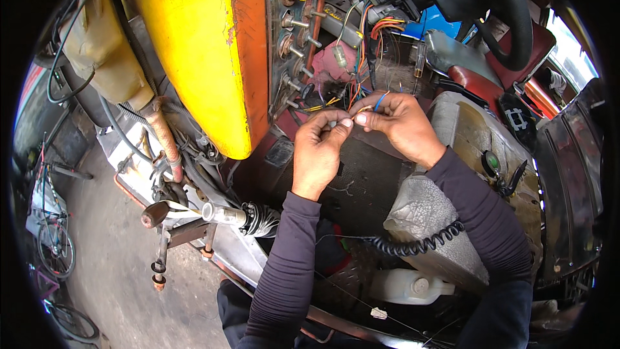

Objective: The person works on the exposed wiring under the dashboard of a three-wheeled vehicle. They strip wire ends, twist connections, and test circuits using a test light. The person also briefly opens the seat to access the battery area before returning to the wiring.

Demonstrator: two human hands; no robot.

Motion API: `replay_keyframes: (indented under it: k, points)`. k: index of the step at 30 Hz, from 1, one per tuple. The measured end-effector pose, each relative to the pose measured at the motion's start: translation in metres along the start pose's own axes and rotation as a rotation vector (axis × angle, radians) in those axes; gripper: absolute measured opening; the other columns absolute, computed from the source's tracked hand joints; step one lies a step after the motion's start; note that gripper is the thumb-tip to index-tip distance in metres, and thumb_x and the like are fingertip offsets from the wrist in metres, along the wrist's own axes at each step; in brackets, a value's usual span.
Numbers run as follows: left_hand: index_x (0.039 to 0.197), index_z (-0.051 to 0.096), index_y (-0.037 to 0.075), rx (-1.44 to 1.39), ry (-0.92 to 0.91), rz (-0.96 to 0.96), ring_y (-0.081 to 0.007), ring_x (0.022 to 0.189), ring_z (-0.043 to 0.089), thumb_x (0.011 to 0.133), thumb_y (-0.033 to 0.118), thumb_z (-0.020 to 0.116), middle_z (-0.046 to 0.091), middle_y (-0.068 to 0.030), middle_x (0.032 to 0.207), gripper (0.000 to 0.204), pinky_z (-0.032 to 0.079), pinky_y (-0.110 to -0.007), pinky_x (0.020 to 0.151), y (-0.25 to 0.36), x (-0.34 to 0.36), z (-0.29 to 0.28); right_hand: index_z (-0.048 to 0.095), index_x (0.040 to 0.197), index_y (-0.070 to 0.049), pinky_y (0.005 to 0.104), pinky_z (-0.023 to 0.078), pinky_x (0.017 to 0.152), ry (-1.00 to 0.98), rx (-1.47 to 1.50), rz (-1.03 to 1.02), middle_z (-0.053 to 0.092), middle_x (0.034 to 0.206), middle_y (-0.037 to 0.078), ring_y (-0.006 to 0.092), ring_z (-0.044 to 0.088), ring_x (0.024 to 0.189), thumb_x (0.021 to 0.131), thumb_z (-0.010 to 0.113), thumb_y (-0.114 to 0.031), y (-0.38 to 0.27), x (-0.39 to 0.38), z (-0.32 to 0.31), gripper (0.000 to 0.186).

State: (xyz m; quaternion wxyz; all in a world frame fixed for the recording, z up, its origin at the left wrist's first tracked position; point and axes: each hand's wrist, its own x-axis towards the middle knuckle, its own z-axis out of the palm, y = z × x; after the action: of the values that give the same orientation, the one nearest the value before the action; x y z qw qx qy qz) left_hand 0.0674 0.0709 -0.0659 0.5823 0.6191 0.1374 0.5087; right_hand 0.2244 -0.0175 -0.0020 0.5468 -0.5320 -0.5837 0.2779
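Observation:
My left hand (320,145) and my right hand (400,123) meet fingertip to fingertip below a vehicle's dash panel. Both pinch thin wires (371,105), blue, orange and yellow, that hang from a tangled wire bundle (374,32) under the panel. The left fingers close on a wire end, and the right fingers grip the strands just beside it. The switch panel (294,32), with yellow and red knobs, stands just above and left of my hands. Both forearms wear dark long sleeves.
A yellow and orange body panel (200,45) fills the upper left. A black steering wheel (510,19) and red seat (536,45) are at upper right. A black coiled cord (420,242) crosses a grey worn cover, with a white plastic reservoir (410,284) below. Bicycles (55,239) stand at left.

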Motion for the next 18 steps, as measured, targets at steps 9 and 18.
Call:
replay_keyframes:
  k: [9, 18]
  points:
    - [0.116, 0.068, -0.001, 0.011, 0.046, 0.014, -0.0102, 0.087, 0.062, 0.107, 0.013, 0.062, 0.067, -0.0019, 0.099, 0.017, 0.053, -0.027, 0.082, -0.003, 0.001, 0.006, 0.077, 0.112, 0.000, 0.0250, 0.055, 0.070, 0.045, -0.020, 0.024, 0.075, 0.096, 0.003, 0.0078, 0.066, 0.079, 0.097, 0.076, -0.008, -0.004, -0.004, 0.001, 0.017]
    - [0.108, 0.074, 0.001, -0.036, 0.114, 0.034, -0.0035, 0.072, 0.052, 0.098, 0.006, 0.074, 0.065, 0.0036, 0.085, 0.011, 0.043, -0.021, 0.064, -0.003, 0.002, 0.015, 0.077, 0.118, 0.002, 0.0251, 0.055, 0.070, 0.116, -0.060, -0.137, 0.077, 0.098, 0.003, 0.0084, 0.066, 0.078, 0.098, 0.076, -0.013, 0.009, 0.004, -0.004, 0.024]
